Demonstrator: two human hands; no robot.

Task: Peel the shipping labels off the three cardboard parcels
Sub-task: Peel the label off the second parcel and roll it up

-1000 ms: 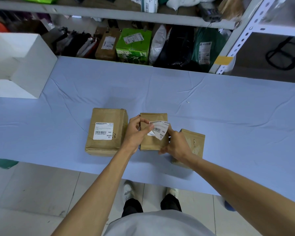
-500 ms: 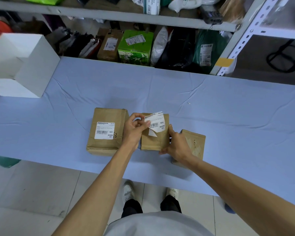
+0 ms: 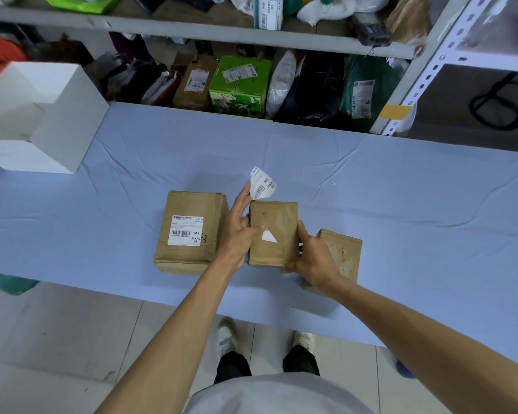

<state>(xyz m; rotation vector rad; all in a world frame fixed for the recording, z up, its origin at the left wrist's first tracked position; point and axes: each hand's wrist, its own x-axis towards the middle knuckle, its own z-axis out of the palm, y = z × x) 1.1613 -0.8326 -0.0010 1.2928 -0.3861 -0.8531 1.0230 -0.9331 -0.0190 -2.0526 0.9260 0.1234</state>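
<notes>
Three brown cardboard parcels stand in a row on the blue-covered table (image 3: pixel 401 222). The left parcel (image 3: pixel 189 255) carries a full white shipping label (image 3: pixel 186 230). The middle parcel (image 3: pixel 274 249) shows only a small white triangular scrap (image 3: pixel 269 236) on top. My left hand (image 3: pixel 237 231) lies along its left side and holds the peeled label (image 3: pixel 262 183) at its fingertips, lifted past the parcel's far edge. My right hand (image 3: pixel 311 258) grips the middle parcel's near right corner. The right parcel (image 3: pixel 346 255) has a bare, torn top, partly hidden behind my right hand.
A white open box (image 3: pixel 42 121) sits at the table's far left. Behind the table, metal shelving (image 3: pixel 222 34) holds many bagged and boxed parcels, among them a green carton (image 3: pixel 240 85). The table's near edge runs just in front of the parcels, with tiled floor below.
The label has come off the middle parcel. My left hand has lifted it up and away past the far edge, leaving a small scrap behind. My right hand still holds the parcel.
</notes>
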